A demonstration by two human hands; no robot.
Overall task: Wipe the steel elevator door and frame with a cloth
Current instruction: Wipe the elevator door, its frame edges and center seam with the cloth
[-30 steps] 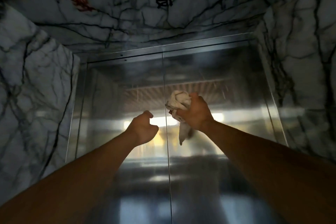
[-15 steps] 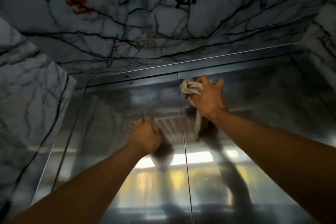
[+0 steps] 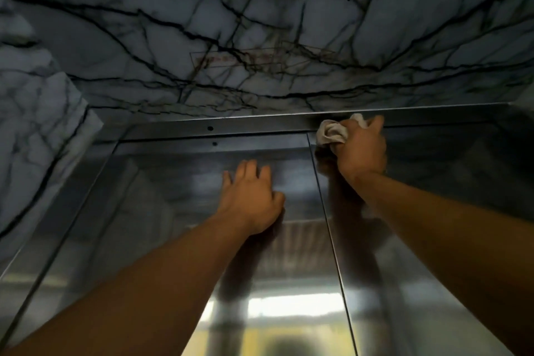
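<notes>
Marble wall (image 3: 260,23) fills the top of the view, pale stone shot through with dark veins, black characters at upper right and red ones at upper left. Below it, the steel elevator door (image 3: 161,225), two brushed panels meeting at a centre seam just right of the middle, with blurred lights reflected low down. Across the top runs the steel frame (image 3: 231,124), a dull band with a small dark hole in it, and another hole just under it on the left panel's top edge. Now the hands: the left hand (image 3: 250,199) lies flat on the left panel, fingers straight and spread, grasping nothing. The right hand (image 3: 361,150) is up at the top of the right panel, clenched round a crumpled white cloth (image 3: 329,134), which is pushed against the frame right by the seam.
</notes>
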